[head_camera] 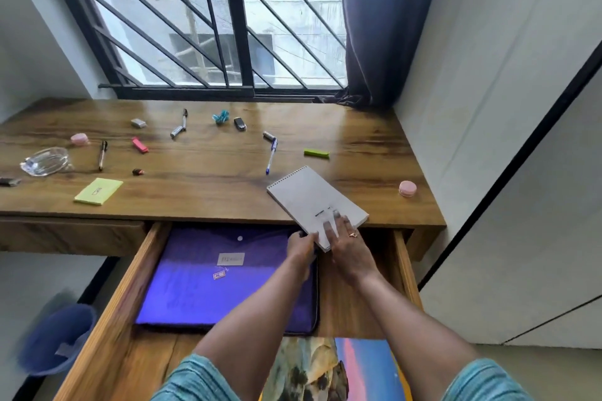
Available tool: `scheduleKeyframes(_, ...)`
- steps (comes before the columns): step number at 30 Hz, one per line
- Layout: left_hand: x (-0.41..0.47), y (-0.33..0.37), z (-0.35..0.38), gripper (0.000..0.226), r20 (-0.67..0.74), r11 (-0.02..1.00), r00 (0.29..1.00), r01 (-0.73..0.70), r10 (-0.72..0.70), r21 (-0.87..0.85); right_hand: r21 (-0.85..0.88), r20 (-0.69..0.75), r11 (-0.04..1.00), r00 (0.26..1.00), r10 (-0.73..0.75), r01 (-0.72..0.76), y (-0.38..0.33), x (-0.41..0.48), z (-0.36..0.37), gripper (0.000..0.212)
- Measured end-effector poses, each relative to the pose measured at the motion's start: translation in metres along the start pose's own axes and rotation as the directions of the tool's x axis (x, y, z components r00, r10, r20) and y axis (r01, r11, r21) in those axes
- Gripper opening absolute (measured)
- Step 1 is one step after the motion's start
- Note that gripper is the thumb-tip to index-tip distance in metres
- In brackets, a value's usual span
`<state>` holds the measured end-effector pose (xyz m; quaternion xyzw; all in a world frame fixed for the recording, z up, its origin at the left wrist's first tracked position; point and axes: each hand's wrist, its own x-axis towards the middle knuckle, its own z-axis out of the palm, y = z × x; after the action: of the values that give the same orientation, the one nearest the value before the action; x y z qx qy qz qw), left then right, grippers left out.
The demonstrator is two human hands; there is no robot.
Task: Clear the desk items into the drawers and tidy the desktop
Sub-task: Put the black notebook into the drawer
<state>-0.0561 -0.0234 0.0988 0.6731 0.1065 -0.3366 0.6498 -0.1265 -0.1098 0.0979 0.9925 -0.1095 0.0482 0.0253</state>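
A white spiral notepad (309,195) lies tilted at the desk's front edge, its near corner jutting over the open wooden drawer (107,299). My left hand (301,246) grips that near corner from below and the left. My right hand (345,239) rests on top of the pad with fingers straight. Inside the drawer lies a purple snap folder (208,283) with a white label. Scattered on the wooden desk (202,166) are a blue pen (271,156), a green highlighter (316,153), a yellow sticky pad (98,191) and a pink round case (408,188).
Further back lie a black pen (184,119), a brown pen (102,155), a pink eraser (140,144), a grey eraser (138,123), a teal clip (221,116) and a glass ashtray (44,161). A blue bin (55,338) stands on the floor at left. A curtain (384,26) hangs at right.
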Motion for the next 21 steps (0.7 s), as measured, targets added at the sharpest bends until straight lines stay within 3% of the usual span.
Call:
scheduleKeyframes(4, -0.003, 0.012, 0.001, 0.01, -0.016, 0.995, 0.997, -0.076, 0.075, -0.064, -0.015, -0.128, 0.997, 0.988, -0.083, 0.081, -0.001, 0.012, -0.003, 0.033)
scheduleKeyframes(7, -0.013, 0.025, -0.006, 0.007, -0.017, 0.973, 0.987, -0.161, 0.161, -0.162, -0.073, -0.329, 0.988, 0.931, -0.155, 0.138, -0.005, 0.015, -0.017, 0.028)
scheduleKeyframes(9, -0.026, 0.036, -0.009, 0.008, 0.069, 0.95, 0.976, -0.183, 0.206, -0.254, -0.051, -0.419, 0.995, 0.903, -0.094, 0.08, -0.012, 0.016, -0.035, 0.029)
scheduleKeyframes(11, -0.034, 0.043, -0.015, 0.026, 0.127, 0.939, 0.97, -0.163, 0.209, -0.303, 0.023, -0.485, 1.0, 0.874, 0.023, -0.013, -0.021, 0.016, -0.055, 0.035)
scheduleKeyframes(13, -0.034, 0.039, -0.022, 0.041, 0.13, 0.938, 0.975, -0.13, 0.18, -0.32, 0.204, -0.493, 0.978, 0.859, 0.142, -0.045, -0.032, 0.013, -0.073, 0.028)
scheduleKeyframes(15, -0.042, 0.033, -0.032, 0.054, 0.13, 0.957, 0.987, -0.056, 0.097, -0.285, 0.497, -0.466, 0.865, 0.822, 0.327, -0.062, -0.043, 0.005, -0.085, 0.023)
scheduleKeyframes(17, -0.049, 0.022, -0.041, 0.048, 0.162, 0.97, 0.986, -0.001, 0.041, -0.241, 0.744, -0.312, 0.651, 0.784, 0.537, -0.15, -0.054, -0.006, -0.092, 0.025)
scheduleKeyframes(19, -0.06, 0.013, -0.049, 0.034, 0.176, 0.972, 0.984, 0.024, 0.018, -0.234, 0.88, -0.141, 0.423, 0.734, 0.665, -0.214, -0.059, -0.022, -0.09, 0.026)
scheduleKeyframes(21, -0.072, 0.005, -0.056, 0.022, 0.189, 0.967, 0.982, 0.026, 0.024, -0.254, 0.925, -0.011, 0.269, 0.689, 0.724, -0.268, -0.064, -0.044, -0.082, 0.027)
